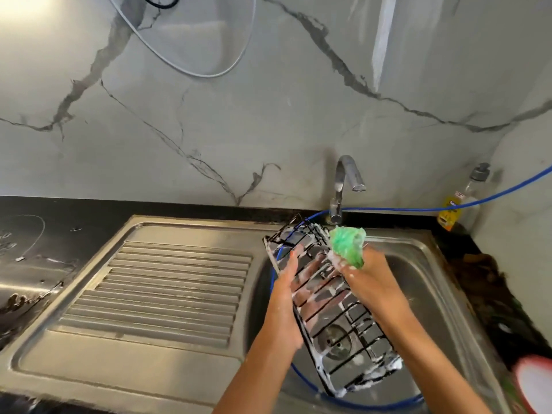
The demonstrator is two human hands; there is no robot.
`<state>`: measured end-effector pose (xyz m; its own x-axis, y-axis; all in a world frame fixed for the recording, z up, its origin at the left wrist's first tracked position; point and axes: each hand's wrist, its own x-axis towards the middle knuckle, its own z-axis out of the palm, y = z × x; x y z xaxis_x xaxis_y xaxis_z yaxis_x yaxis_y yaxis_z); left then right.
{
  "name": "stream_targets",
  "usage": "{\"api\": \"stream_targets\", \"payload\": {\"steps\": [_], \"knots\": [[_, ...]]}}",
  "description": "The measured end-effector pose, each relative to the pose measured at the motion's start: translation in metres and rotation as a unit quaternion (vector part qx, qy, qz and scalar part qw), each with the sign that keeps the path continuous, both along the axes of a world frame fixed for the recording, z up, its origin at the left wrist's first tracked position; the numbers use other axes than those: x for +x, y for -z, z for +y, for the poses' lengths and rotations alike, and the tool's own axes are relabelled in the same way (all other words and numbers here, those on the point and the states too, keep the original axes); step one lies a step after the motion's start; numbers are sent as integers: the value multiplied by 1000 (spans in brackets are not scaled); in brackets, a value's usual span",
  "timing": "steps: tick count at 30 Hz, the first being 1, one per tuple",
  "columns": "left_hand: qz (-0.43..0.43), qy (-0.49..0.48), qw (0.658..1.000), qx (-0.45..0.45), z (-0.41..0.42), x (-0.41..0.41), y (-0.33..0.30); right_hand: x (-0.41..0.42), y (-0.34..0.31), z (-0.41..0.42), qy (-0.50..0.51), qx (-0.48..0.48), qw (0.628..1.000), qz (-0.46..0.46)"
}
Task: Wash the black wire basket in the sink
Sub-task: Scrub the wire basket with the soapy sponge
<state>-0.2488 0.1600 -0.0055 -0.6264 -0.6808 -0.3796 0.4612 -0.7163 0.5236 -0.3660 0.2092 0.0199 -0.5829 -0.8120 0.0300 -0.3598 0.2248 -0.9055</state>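
Note:
A long black wire basket [343,324], streaked with white soap foam, is held tilted over the steel sink bowl [424,282]. My left hand [294,286] grips its left long side, fingers reaching under the wires. My right hand [360,270] grips a foamy green scrubber [349,246] and presses it against the basket's far right rim. The drain [336,343] shows through the wires.
A chrome tap [343,186] stands behind the bowl, no water running. A blue hose [418,209] runs along the back wall and loops down into the bowl. A ribbed steel drainboard [167,294] lies left. A soap bottle [461,201] stands back right, a red-rimmed dish [534,383] at the right edge.

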Motion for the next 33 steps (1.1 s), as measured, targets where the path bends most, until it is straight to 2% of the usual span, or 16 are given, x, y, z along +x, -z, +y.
{"api": "stream_targets", "payload": {"steps": [3, 6, 9, 11, 14, 17, 23, 28, 33], "knots": [[5, -3, 999, -41, -17, 6, -1, 15, -3, -7, -16, 22, 998, 54], [-6, 13, 997, -73, -34, 10, 1, 38, -3, -5, -14, 0, 996, 88], [-6, 39, 997, -62, -48, 12, 5, 65, 15, 4, 24, 66, 972, 225], [13, 45, 997, -67, -55, 13, 8, 82, 23, 12, 63, 18, 965, 256], [33, 75, 994, -78, -59, 16, 13, 86, 32, 20, 110, -62, 963, 239], [29, 106, 990, -93, -53, 18, 17, 69, 29, 18, 137, -68, 967, 204], [22, 179, 975, -126, -36, 6, 17, -2, -2, -17, 258, -93, 930, 246], [-7, 155, 973, -168, -40, -8, 6, -1, -11, -11, 219, -111, 933, 263], [-23, 80, 982, -168, -53, -18, 6, 31, 28, 38, 161, -95, 954, 236]]}}
